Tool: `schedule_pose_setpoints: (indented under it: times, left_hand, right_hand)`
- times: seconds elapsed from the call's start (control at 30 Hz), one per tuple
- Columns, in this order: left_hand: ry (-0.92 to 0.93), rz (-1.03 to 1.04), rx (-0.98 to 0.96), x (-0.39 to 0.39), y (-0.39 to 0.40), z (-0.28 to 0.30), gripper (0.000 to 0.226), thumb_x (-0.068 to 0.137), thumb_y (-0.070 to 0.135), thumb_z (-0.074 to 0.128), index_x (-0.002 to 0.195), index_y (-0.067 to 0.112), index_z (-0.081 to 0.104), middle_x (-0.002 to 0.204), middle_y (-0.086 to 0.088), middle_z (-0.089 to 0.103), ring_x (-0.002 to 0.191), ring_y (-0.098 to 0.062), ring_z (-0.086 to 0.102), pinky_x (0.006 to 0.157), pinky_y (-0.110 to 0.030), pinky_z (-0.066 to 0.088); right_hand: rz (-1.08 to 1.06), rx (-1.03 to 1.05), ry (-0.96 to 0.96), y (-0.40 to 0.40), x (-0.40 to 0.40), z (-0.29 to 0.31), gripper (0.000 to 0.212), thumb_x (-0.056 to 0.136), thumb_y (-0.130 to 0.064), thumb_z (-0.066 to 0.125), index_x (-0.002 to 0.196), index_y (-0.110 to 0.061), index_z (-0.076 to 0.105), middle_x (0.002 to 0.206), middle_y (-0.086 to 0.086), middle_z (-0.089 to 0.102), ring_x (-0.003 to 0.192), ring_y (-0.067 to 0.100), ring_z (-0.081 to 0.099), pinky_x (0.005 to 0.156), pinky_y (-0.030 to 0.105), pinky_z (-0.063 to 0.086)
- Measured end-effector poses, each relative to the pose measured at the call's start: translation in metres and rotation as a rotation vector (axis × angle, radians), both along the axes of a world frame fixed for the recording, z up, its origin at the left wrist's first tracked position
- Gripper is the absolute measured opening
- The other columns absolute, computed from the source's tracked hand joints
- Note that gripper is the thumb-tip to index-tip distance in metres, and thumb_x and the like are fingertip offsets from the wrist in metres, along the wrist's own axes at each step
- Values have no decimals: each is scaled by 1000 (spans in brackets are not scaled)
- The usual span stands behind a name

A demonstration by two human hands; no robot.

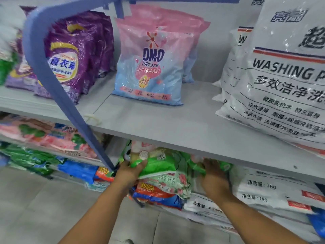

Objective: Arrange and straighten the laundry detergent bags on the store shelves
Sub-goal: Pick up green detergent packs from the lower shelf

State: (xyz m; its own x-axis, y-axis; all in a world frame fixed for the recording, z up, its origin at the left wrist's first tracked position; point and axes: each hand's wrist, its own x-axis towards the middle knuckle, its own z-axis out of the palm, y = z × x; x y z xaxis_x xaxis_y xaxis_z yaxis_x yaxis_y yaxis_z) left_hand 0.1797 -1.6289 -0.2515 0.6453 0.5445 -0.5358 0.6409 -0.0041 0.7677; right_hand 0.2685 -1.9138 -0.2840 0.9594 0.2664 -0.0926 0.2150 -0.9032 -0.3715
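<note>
The green bag [158, 166] sits on the lower shelf, under the edge of the grey upper shelf [175, 124], on top of a pile of other bags. Directly below it is a floral bag [174, 184], then an orange/blue bag [153, 192]. Left hand [130, 171] holds the bag's left end, thumb curled over the top of the film. Right hand [213, 175] holds the right end, fingers bent over the plastic; how far they wrap I can't tell — the far side is hidden.

Risks, my read: the pile underneath looks uneven and the film is slick, so a pull toward the near edge could drag the floral bag w/ it and tip the stack off the shelf front. Headroom under the upper shelf is tight — lifting too high would jam the bag or knuckles against the board. The blue upright post [73, 106] stands just beside the left hand, so a swing left could snag there.

Orientation: the bag lies flat-ish, long axis running left–right along the shelf, between the two hands. Its near edge faces the person; the top end appears to be at the left, but the print is too crumpled to be sure.

Further out: OMO bag [149, 67] and purple bags [73, 55] stand upright on the upper shelf, white washing powder sack [281, 81] far right, leaning.
</note>
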Motion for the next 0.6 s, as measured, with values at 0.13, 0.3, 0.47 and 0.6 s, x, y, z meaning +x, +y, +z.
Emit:
schedule_pose_setpoints:
  times: [0.13,0.3,0.47,0.6]
  left_hand:
    - [42,-36,-14,-3,4,0,109,52,71,82,138,12,49,129,-13,64,111,-36,65,93,-49,57]
    - [135,-107,-52,-17,7,4,55,81,37,82,124,23,50,115,-6,66,93,-29,67,61,-33,56]
    - [60,-148,-94,-17,11,6,75,75,52,83,134,21,47,127,-3,60,114,-29,59,95,-44,52]
    - [-52,-35,-246,-17,8,-1,95,63,58,88,138,17,48,128,-4,65,117,-33,62,103,-53,49]
  right_hand:
    - [-119,231,-10,13,-6,10,30,89,-15,66,118,-20,63,114,6,67,98,26,65,74,30,49]
    - [-93,189,336,44,-36,13,30,90,-50,62,103,-24,55,97,-2,66,82,17,65,70,34,54]
    - [-105,96,168,19,-29,19,35,96,-57,50,110,-34,72,114,-12,70,104,13,62,91,28,50]
    - [-362,168,215,-6,-19,2,68,69,-84,51,122,-41,57,123,-7,61,112,17,60,96,33,52]
